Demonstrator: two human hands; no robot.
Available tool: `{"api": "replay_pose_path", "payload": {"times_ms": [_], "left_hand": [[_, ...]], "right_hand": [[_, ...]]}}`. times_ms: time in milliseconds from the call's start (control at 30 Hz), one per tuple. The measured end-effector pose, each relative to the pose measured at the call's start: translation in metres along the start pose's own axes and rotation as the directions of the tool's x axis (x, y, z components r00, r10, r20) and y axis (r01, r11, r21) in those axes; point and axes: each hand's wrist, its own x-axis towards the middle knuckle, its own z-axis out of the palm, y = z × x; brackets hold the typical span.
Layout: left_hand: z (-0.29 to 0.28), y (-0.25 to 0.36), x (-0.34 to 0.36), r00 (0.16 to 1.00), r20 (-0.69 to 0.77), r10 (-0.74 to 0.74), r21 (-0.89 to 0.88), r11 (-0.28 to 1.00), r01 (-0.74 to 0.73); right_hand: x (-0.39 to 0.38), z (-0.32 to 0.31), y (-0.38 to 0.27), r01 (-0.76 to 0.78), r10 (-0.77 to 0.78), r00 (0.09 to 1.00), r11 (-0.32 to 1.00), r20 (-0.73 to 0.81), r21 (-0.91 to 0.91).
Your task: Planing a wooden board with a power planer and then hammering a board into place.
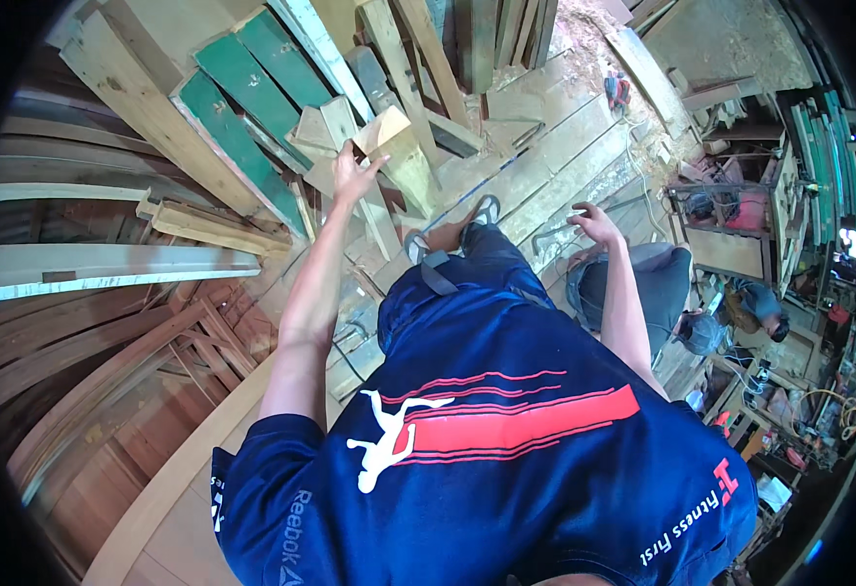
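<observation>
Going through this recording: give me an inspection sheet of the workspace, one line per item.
Surface: plank floor, with dust and shavings toward the upper right.
Job's things: wood block, standing among other timber.
Clutter: green boards at upper left; a red-and-blue item on the floor, kind unclear.
Hands: left hand touches the block's upper end, firmness of grip unclear; right hand holds nothing visible, fingers loosely curled.
Cables: pale cable along the floor.
Surroundings: person in jeans close by the right hand; another person farther right.
</observation>
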Motion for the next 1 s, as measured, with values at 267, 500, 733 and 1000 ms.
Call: {"api": "replay_pose_path", "payload": {"times_ms": [267, 500, 733, 1000], "left_hand": [[0.021, 0.019, 0.005, 0.996, 0.056, 0.073, 0.049, 0.996, -0.076], [0.066, 0.036, 0.015, 0.984, 0.071, 0.161, 0.197, 0.965, -0.172], [0.088, 0.043, 0.035, 0.975, 0.105, 0.198, 0.16, 0.964, -0.213], [0.085, 0.046, 0.039, 0.98, 0.148, 0.135, 0.225, 0.96, -0.167]], "right_hand": [[0.001, 0.018, 0.011, -0.043, 0.043, 0.999, 0.997, 0.004, 0.056], [-0.013, 0.03, -0.011, -0.03, 0.03, 1.0, 0.997, 0.006, 0.072], [-0.03, 0.048, -0.001, -0.042, 0.042, 0.999, 0.988, 0.008, 0.145], [-0.042, 0.07, 0.013, -0.135, 0.135, 0.991, 0.967, 0.014, 0.214]]}}
